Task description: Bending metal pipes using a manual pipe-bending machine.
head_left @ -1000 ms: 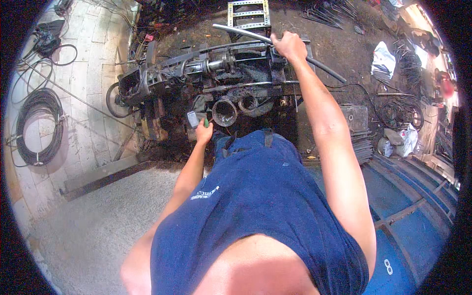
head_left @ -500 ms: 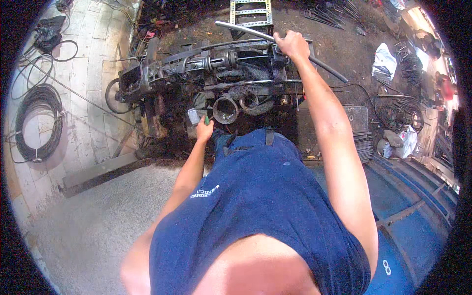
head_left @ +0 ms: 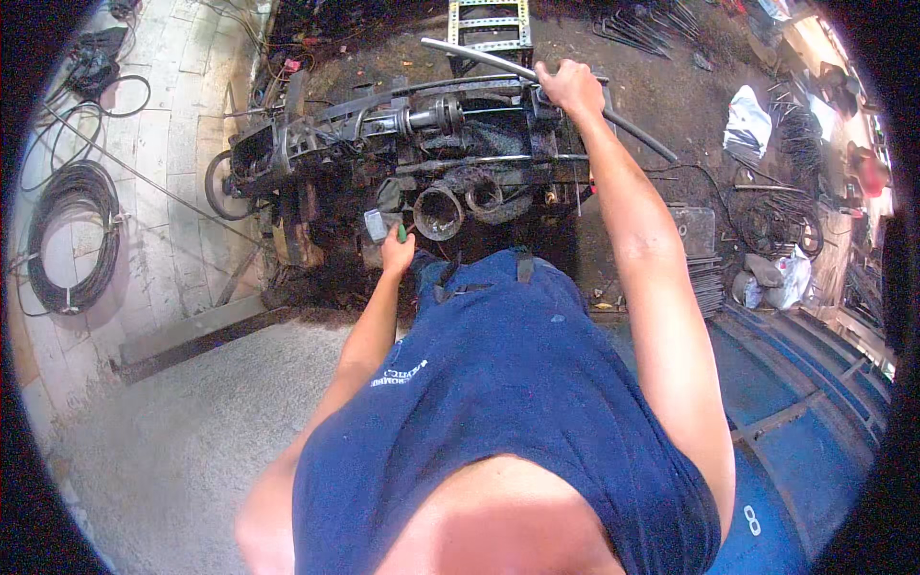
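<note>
My right hand (head_left: 573,88) is closed around a long grey metal pipe (head_left: 637,137), which slants over the far right part of a dark, greasy machine (head_left: 412,120). One end of the pipe points far left, the other near right. At the machine's near side, my left hand (head_left: 398,253) has its fingers curled at a small green piece (head_left: 402,233). A light grey box (head_left: 376,225) sits just left of these fingers. Beside them is a round, dirty metal cup (head_left: 439,213). What the left fingers grip is too small to make out.
A coil of dark wire (head_left: 72,235) lies against the pale tiled surface at left. Beyond the machine stands a perforated metal rack (head_left: 490,27). Bent rods (head_left: 637,29), a white sack (head_left: 747,122) and bundled metal pieces (head_left: 781,216) lie to the right. Blue metal panels (head_left: 795,422) are at near right.
Almost nothing differs. The view has shifted very slightly; both hands and the pipe keep their places.
</note>
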A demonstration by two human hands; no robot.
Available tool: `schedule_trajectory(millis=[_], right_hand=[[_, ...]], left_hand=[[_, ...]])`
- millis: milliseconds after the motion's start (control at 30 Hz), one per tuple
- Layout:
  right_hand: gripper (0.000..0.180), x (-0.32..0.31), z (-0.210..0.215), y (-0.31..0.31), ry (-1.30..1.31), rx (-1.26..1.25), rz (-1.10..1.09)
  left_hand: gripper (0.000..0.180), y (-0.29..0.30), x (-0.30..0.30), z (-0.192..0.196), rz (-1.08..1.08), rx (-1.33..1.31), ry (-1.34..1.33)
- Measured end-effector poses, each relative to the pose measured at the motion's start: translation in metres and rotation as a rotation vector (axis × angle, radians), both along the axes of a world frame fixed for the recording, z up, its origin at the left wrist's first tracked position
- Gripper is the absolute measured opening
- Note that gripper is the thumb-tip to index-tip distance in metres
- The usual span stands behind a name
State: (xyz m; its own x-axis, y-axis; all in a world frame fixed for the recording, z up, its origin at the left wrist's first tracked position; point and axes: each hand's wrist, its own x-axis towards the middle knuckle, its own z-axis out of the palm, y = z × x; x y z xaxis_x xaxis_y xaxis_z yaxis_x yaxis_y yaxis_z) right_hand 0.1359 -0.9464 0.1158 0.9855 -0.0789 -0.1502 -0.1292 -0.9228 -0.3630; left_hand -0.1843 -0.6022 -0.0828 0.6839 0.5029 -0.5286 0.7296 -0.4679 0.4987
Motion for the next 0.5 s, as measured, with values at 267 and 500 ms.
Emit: schedule_trajectory(millis=[267, 500], right_hand=[[0.063, -0.001, 0.003, 0.005, -0.012, 0.022, 0.016], [0.064, 0.000, -0.001, 0.002, 0.019, 0.013, 0.023]], left_hand=[[0.060, 0.003, -0.004, -0.005, 0.009, 0.030, -0.028], [0.060, -0.008, 0.004, 0.018, -0.035, 0.087, 0.040]])
